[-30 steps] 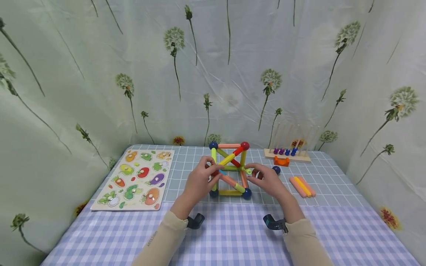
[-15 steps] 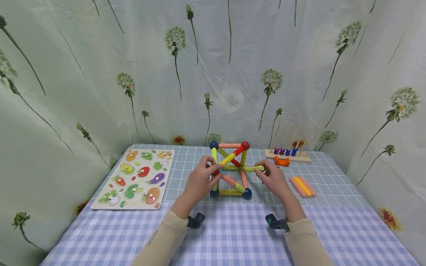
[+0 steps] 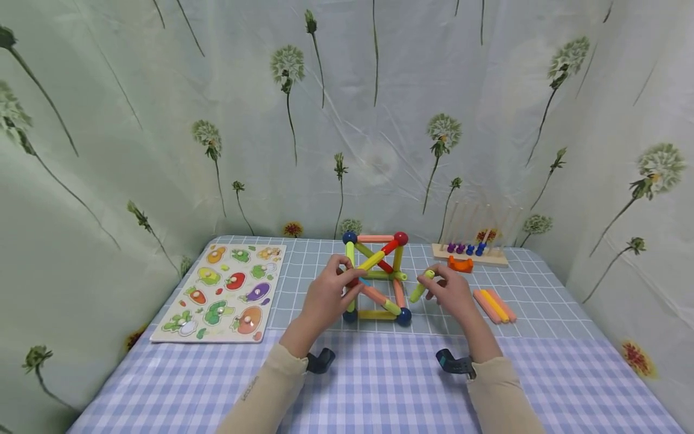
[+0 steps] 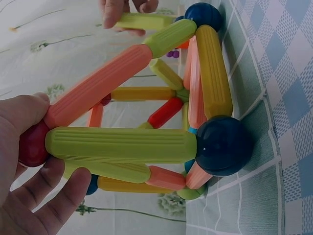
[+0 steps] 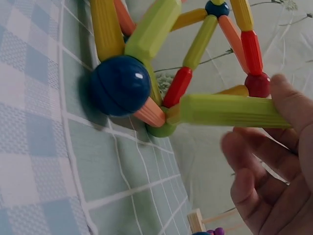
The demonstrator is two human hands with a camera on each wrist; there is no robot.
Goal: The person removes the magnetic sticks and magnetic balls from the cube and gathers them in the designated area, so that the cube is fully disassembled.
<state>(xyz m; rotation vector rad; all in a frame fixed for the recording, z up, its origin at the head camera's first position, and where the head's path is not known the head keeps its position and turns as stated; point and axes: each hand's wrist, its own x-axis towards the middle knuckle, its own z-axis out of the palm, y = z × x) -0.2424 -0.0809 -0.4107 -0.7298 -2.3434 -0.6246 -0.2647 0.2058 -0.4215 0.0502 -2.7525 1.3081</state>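
Observation:
My left hand (image 3: 324, 295) grips a red ball (image 4: 34, 144) at the near upper left corner of a frame of magnetic rods and balls. Light green and salmon rods run from that ball to dark blue balls (image 4: 224, 145) on the table. Right of the frame, my right hand (image 3: 452, 292) pinches a light green rod (image 3: 418, 293) between thumb and fingers. That rod tilts, its lower end apart from the frame in the head view. A green ball (image 5: 161, 129) sits low behind the rod in the right wrist view.
A vegetable puzzle board (image 3: 219, 292) lies at left. Salmon and yellow rods (image 3: 494, 305) lie side by side at right. Behind them are an orange curved piece (image 3: 459, 264) and a wooden peg stand (image 3: 472, 255) with purple and blue beads. A floral curtain hangs behind.
My right hand has moved right, drawing the green rod from beside the frame; the rod swung from level to a slant. My left hand has stayed at the red ball.

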